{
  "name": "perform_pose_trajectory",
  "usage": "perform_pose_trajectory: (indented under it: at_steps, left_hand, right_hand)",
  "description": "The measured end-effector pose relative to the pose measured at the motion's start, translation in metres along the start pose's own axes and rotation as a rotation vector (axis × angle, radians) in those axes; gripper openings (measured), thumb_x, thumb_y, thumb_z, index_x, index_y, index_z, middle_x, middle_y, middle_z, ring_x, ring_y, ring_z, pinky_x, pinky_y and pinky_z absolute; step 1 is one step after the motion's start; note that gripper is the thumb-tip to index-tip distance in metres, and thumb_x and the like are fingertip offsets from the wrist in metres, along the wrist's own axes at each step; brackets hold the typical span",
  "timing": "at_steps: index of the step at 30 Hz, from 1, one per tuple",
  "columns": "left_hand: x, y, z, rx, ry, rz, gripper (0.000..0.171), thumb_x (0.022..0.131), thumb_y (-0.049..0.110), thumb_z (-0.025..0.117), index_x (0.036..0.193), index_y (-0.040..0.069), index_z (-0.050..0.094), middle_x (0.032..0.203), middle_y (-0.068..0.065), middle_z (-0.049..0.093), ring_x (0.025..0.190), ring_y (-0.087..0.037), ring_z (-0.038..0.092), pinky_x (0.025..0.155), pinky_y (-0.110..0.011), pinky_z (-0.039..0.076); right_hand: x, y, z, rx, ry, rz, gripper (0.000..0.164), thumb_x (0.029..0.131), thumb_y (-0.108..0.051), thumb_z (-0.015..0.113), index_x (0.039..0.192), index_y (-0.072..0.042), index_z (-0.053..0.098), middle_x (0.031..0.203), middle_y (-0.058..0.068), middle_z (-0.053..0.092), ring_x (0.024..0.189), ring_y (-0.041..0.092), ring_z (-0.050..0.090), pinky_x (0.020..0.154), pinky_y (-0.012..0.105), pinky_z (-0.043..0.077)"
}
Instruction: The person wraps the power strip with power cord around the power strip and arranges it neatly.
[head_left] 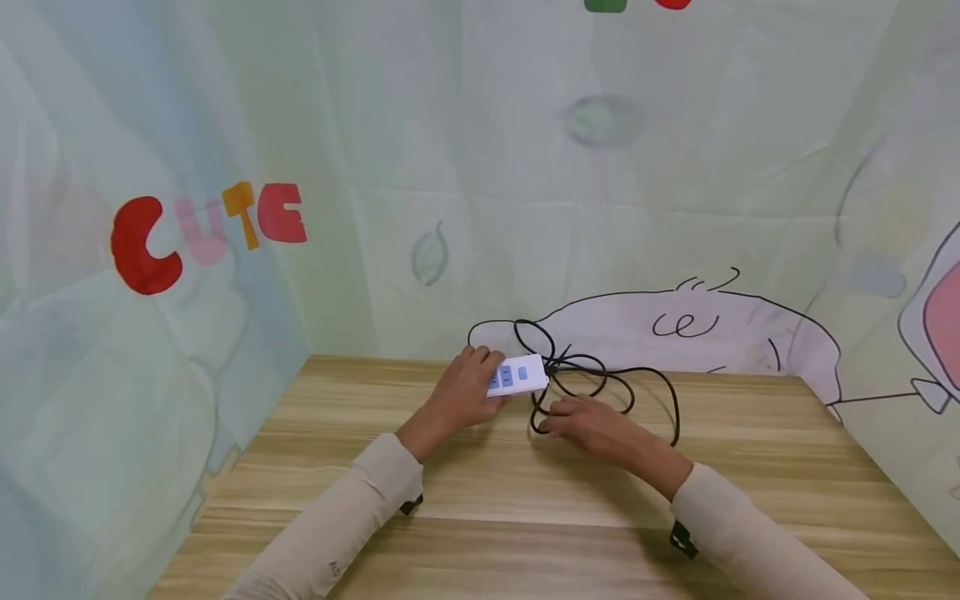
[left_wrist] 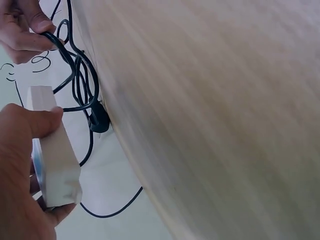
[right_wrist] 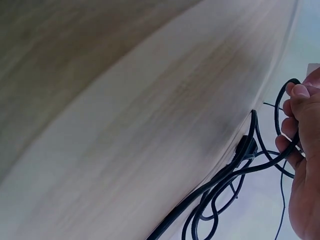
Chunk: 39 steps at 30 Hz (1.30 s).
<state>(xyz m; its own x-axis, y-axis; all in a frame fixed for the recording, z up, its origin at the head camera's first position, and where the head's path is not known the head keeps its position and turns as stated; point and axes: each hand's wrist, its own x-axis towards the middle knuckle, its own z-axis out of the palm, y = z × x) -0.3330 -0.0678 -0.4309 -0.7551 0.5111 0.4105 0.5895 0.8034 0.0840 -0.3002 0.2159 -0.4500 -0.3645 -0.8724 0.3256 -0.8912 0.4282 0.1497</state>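
My left hand [head_left: 469,388] grips a white power strip [head_left: 534,372] with blue sockets near the back of the table. In the left wrist view, the thumb lies on one face of the strip [left_wrist: 57,165] and fingers wrap beneath it. A black cord [head_left: 677,408] leaves the strip's right end in several loose loops. Just right of the strip, my right hand [head_left: 592,427] pinches a loop of this cord between thumb and fingers, as the right wrist view shows. A black plug [left_wrist: 100,118] lies among the loops by the table's far edge.
The wood-grain table [head_left: 525,533] runs back to a pale printed cloth [head_left: 480,167], which also hangs at both sides. Colourful letters and cartoon drawings mark the cloth. Some cord loops reach the table's back edge.
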Motion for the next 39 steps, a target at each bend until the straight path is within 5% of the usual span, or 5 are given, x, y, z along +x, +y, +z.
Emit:
perform_pose_trajectory:
  at_steps: [9, 18, 24, 31, 39]
  left_hand:
    - [-0.002, 0.002, 0.003, -0.130, -0.002, -0.056, 0.060, 0.092, 0.036, 0.089, 0.138, 0.004, 0.067, 0.120, -0.017, 0.073, 0.097, -0.031, 0.067, 0.087, -0.047, 0.057]
    - [-0.001, 0.010, 0.007, 0.158, 0.011, 0.014, 0.053, 0.095, 0.035, 0.087, 0.137, 0.007, 0.071, 0.122, -0.012, 0.074, 0.097, -0.029, 0.064, 0.083, -0.040, 0.059]
    - [-0.001, 0.011, 0.008, 0.196, 0.040, 0.099, 0.048, 0.089, 0.024, 0.091, 0.129, 0.010, 0.071, 0.113, -0.009, 0.072, 0.091, -0.031, 0.062, 0.075, -0.040, 0.057]
    - [-0.008, 0.015, 0.007, 0.148, 0.042, 0.149, 0.057, 0.090, 0.021, 0.093, 0.140, 0.010, 0.069, 0.119, -0.012, 0.073, 0.090, -0.032, 0.061, 0.076, -0.041, 0.057]
    - [-0.009, 0.023, 0.007, 0.147, 0.112, 0.229, 0.052, 0.087, 0.022, 0.095, 0.130, 0.011, 0.068, 0.121, -0.010, 0.074, 0.092, -0.031, 0.064, 0.080, -0.041, 0.058]
  right_hand:
    - [0.000, 0.000, 0.002, 0.025, 0.013, 0.004, 0.018, 0.104, -0.010, 0.073, 0.120, -0.011, 0.082, 0.103, -0.001, 0.072, 0.096, 0.016, 0.066, 0.089, 0.039, 0.059]
    - [0.005, 0.002, -0.009, 0.113, 0.123, 0.024, 0.015, 0.103, -0.005, 0.077, 0.115, -0.010, 0.083, 0.106, 0.000, 0.075, 0.097, 0.017, 0.070, 0.089, 0.038, 0.061]
    - [0.011, 0.007, -0.019, 0.164, 0.193, 0.054, 0.014, 0.098, 0.002, 0.080, 0.108, -0.007, 0.083, 0.099, 0.002, 0.073, 0.086, 0.014, 0.063, 0.077, 0.032, 0.056]
    - [0.016, 0.008, -0.032, 0.156, 0.177, 0.192, 0.013, 0.101, -0.002, 0.081, 0.110, -0.010, 0.087, 0.100, 0.002, 0.073, 0.086, 0.012, 0.059, 0.075, 0.029, 0.055]
    - [0.021, 0.013, -0.034, 0.238, 0.219, 0.374, 0.020, 0.102, 0.002, 0.078, 0.117, -0.006, 0.089, 0.101, 0.007, 0.074, 0.081, 0.011, 0.059, 0.069, 0.027, 0.053]
